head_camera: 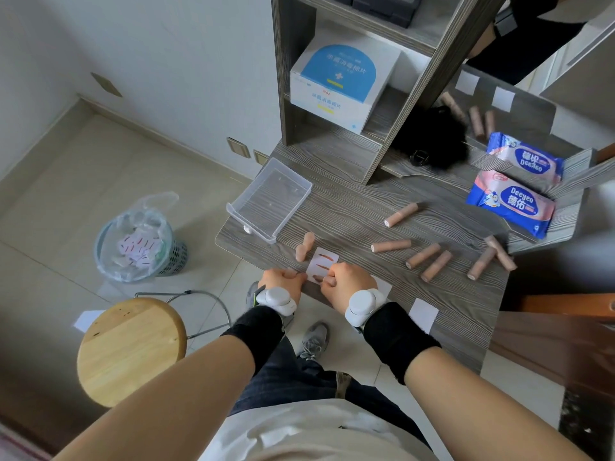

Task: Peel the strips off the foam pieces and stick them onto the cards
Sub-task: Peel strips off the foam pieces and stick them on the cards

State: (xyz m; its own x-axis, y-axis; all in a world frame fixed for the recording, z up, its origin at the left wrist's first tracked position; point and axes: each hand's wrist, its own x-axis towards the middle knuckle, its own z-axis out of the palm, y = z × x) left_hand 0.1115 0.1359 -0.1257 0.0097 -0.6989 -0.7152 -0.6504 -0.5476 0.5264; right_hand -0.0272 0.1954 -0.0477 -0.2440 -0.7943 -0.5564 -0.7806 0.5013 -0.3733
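I note both hands working at the near edge of the bench (349,201). Left hand (283,281) has its grip curled closed, on what I cannot tell. Right hand (346,282) presses fingertips onto the card (321,261), probably seating a third strip below the two already stuck. Unpeeled foam pieces (429,261) lie to the right, within reach; a blank card (423,315) waits near-right.

bare grey wood-grain counter (349,207) lies open between the clear plastic tray (269,201) and scattered tan foam cylinders (429,257); the shelf upright (392,144) blocks behind.
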